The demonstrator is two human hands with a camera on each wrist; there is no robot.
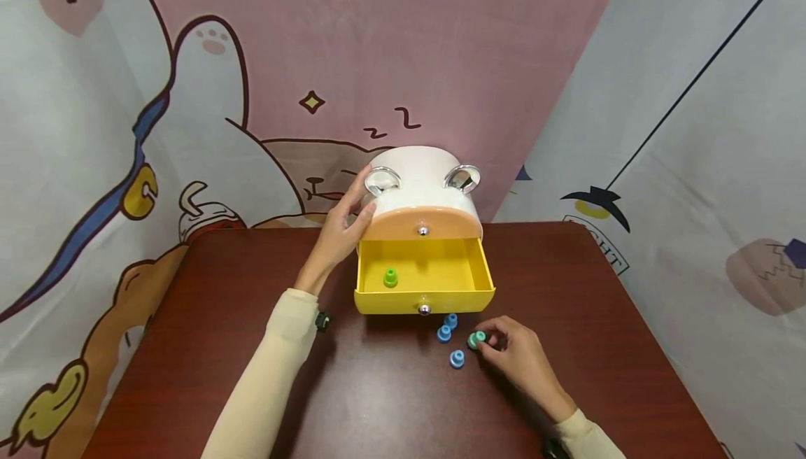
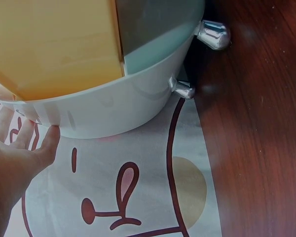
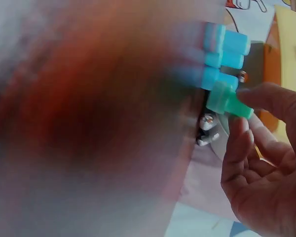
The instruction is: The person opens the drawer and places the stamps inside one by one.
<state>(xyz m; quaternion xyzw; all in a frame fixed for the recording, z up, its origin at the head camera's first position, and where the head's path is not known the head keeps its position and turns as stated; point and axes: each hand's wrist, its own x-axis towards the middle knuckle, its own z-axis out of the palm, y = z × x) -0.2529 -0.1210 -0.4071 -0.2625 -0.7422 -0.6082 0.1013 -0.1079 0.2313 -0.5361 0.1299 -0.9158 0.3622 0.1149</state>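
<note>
My right hand pinches a small teal-green stepped peg between thumb and fingertips, low over the table in front of the drawer unit. The right wrist view shows the peg tilted at the fingertips. Nearby stand blue pegs of the same shape. My left hand rests against the left side of a white drawer unit with silver ear-like loops, its fingers fairly straight. A yellow drawer is pulled out, holding one bright green peg. Above it, the orange drawer is closed.
The drawer unit sits at the back of a dark reddish-brown table. Behind hangs a cartoon-printed cloth, which also runs along both sides. A round silver knob juts from the yellow drawer's front.
</note>
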